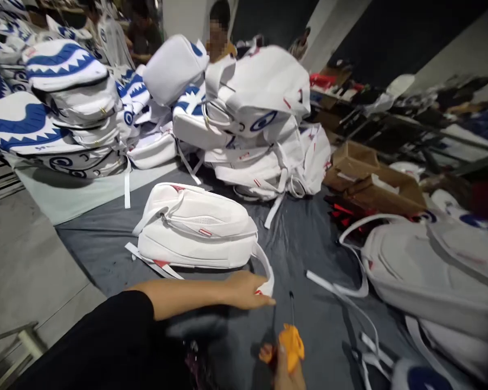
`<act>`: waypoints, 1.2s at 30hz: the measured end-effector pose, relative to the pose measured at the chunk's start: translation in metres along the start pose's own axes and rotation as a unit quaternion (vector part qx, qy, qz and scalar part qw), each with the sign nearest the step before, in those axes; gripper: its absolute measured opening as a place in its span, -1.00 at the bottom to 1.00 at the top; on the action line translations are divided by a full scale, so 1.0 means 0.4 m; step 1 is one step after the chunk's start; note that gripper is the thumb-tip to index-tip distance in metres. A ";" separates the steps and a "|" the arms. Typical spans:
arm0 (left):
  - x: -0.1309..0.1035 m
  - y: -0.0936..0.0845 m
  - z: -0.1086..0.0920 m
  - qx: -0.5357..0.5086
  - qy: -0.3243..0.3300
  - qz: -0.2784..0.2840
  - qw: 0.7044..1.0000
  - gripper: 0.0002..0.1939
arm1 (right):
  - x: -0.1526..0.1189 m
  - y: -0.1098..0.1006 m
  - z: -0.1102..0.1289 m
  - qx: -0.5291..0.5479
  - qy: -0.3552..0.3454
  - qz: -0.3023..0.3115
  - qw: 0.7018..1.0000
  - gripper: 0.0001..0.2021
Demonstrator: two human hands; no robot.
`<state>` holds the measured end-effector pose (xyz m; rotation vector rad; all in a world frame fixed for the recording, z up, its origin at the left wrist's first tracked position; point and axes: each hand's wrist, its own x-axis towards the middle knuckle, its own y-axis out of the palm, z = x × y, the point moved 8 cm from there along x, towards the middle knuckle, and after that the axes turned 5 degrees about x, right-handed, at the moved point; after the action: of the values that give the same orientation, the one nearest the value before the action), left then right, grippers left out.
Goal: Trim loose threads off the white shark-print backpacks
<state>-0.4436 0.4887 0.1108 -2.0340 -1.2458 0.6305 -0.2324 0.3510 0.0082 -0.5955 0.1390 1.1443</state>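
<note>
A plain white fabric backpack with small red tags (195, 252) lies on its side on the dark grey covered bench (101, 233), directly ahead of the person. The left hand (244, 290) is closed round the end of its white strap loop (267, 265), probably to keep the loop drawn out and steady. The right hand (288, 378) is curled round a bunched orange object (293, 346); a thin dark rod (291, 309) points away from it, seemingly angled so its tip stays free. Stacked white-and-blue backpacks (69, 65) stand behind, apart from this one, perhaps leaving working room.
</note>
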 end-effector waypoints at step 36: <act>-0.298 -0.294 0.027 0.176 0.030 -0.165 0.970 -0.50 | 0.067 -0.371 -0.147 0.248 0.066 -0.213 0.943 -0.73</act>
<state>-0.5707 0.4228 0.1986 -1.5042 -1.2946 0.5774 -0.0786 0.3014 0.0035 -0.2312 0.3829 0.6118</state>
